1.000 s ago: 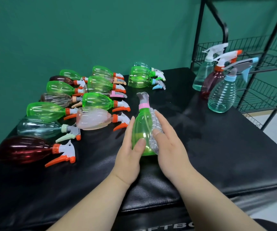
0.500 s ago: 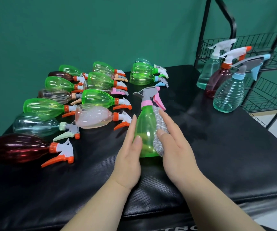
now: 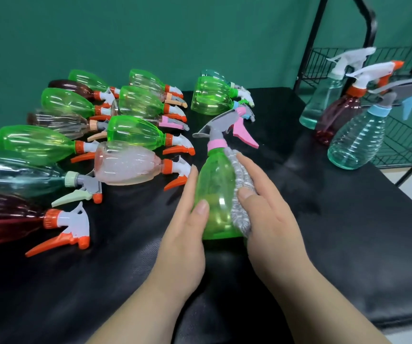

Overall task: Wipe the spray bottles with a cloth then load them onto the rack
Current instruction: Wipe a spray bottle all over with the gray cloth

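A green spray bottle [image 3: 216, 192] with a pink collar and grey-pink trigger stands upright on the black table [image 3: 348, 232]. My left hand [image 3: 183, 234] grips its left side, thumb on the front. My right hand [image 3: 267, 214] presses a grey cloth [image 3: 242, 187] against the bottle's right side. Several green, red, pink and clear bottles lie on their sides at the left, among them a pink one [image 3: 128, 163] and a dark red one [image 3: 6, 217]. A black wire rack [image 3: 403, 135] stands at the right.
Three upright bottles stand at the table's right edge in front of the rack: a clear teal one [image 3: 357, 142], a dark red one [image 3: 336, 117] and a pale one [image 3: 322, 100]. A green wall lies behind. Bare black tabletop spreads right of my hands.
The green bottle has turned in my hands, so its pink trigger now points to the right. The cloth has slid along the bottle's right side. The view has shifted slightly.
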